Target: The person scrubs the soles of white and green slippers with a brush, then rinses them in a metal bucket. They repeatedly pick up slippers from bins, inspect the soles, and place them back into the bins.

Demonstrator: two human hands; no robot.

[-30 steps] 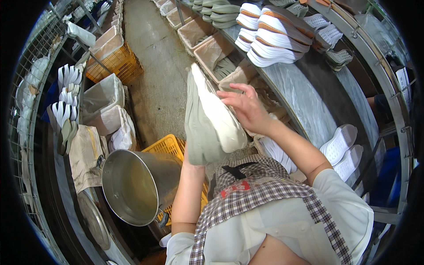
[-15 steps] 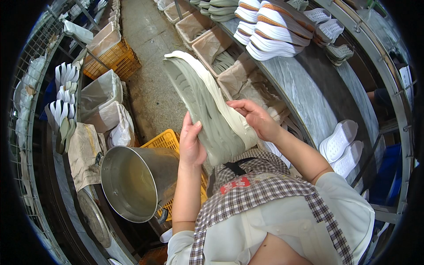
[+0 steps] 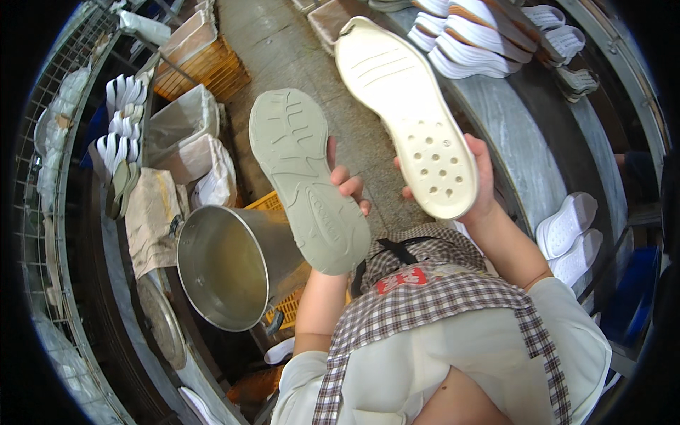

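Note:
A grey-green shoe sole [image 3: 304,177] is upright in front of me on the left, its treaded underside showing. My left hand [image 3: 347,184] is closed on it, with fingertips curled round its right edge. To the right, a cream shoe sole [image 3: 411,113] shows its inner face, with round holes in the heel and thin lines across the forefoot. My right hand [image 3: 483,177] grips its heel end, the palm along the right edge and fingertips showing at the left edge. The two soles are apart.
A large metal pot [image 3: 223,262] of yellowish liquid stands at left, by a yellow crate [image 3: 290,304]. White soles [image 3: 567,241] and stacked soles [image 3: 474,42] lie on the grey bench [image 3: 524,142] at right. Lined bins [image 3: 184,127] and a wire rack [image 3: 49,127] stand far left.
Before, the grey-green and cream soles were together between both hands. Now they are separated, the grey-green one in my left hand and the cream one moved right in my right hand.

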